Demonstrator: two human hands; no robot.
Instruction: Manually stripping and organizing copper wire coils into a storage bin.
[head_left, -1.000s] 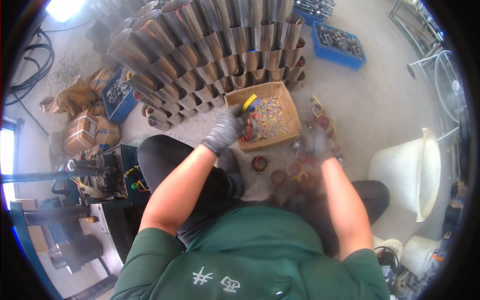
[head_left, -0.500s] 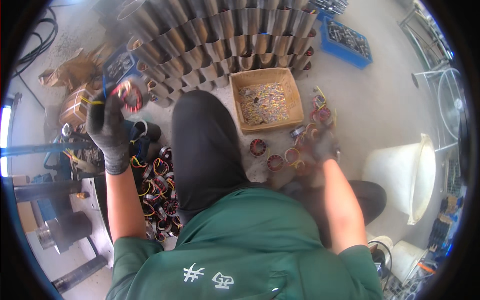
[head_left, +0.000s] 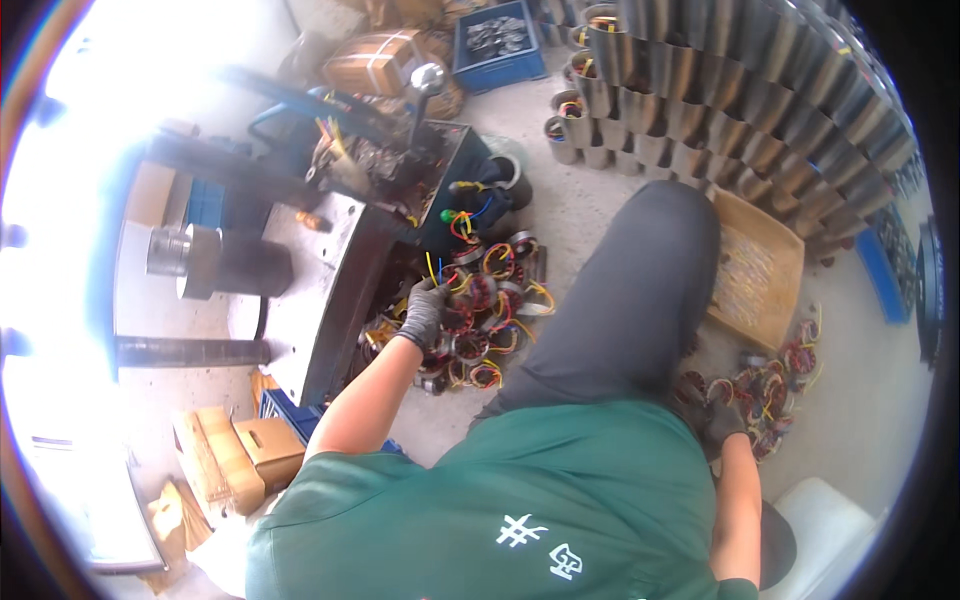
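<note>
Left hand (head_left: 425,315) moved to round, wire-tailed metal coils (head_left: 482,292); right hand (head_left: 724,423) at red-wound rings (head_left: 770,388); hands' grip unclear

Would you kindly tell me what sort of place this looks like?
Probably a motor-parts workshop: wired coil rings lie heaped beside a large metal machine, and open metal tubes are packed in rows.

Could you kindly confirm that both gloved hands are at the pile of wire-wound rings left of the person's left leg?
Not quite: the gloved left hand is at the pile of wire-wound rings left of the left leg, but the head view shows the gloved right hand at another group of rings, to the right of that leg.
</note>
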